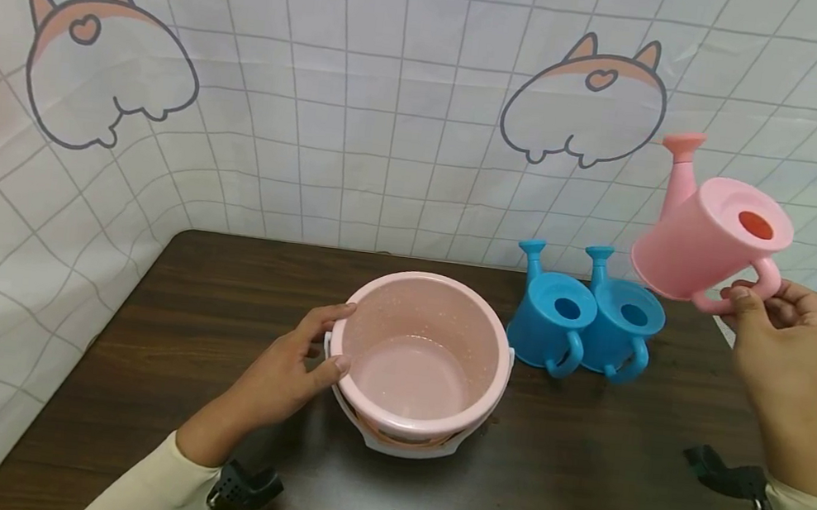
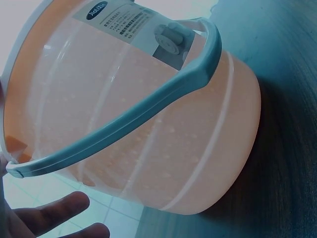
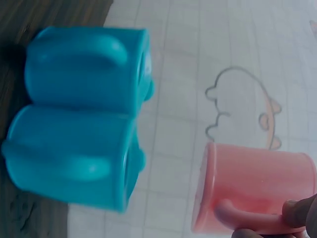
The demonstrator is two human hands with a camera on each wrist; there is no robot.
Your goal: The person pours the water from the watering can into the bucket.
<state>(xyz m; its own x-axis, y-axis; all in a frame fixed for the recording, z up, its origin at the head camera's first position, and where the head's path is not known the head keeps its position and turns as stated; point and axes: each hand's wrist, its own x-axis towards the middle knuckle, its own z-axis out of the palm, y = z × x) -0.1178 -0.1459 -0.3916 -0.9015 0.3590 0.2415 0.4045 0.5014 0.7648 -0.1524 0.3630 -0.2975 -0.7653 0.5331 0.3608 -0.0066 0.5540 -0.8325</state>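
A pink bucket (image 1: 407,423) with a pale handle (image 2: 124,124) stands upright on the dark table. My left hand (image 1: 300,364) rests at its left rim, thumb and forefinger touching the edge; in the left wrist view two fingers (image 2: 54,210) extend loosely, apart from the bucket wall. My right hand (image 1: 791,349) holds a pink watering can (image 1: 709,237) by its handle, raised above the table's right side, its spout pointing up. Two blue watering cans, one on the left (image 1: 547,324) and one on the right (image 1: 614,322), stand side by side below it.
A white grid-patterned cloth (image 1: 422,123) with cartoon animal drawings hangs behind and around the dark wooden table (image 1: 224,302). The blue cans stand near the table's back edge, just right of the bucket. Droplets and a shiny line show inside the bucket.
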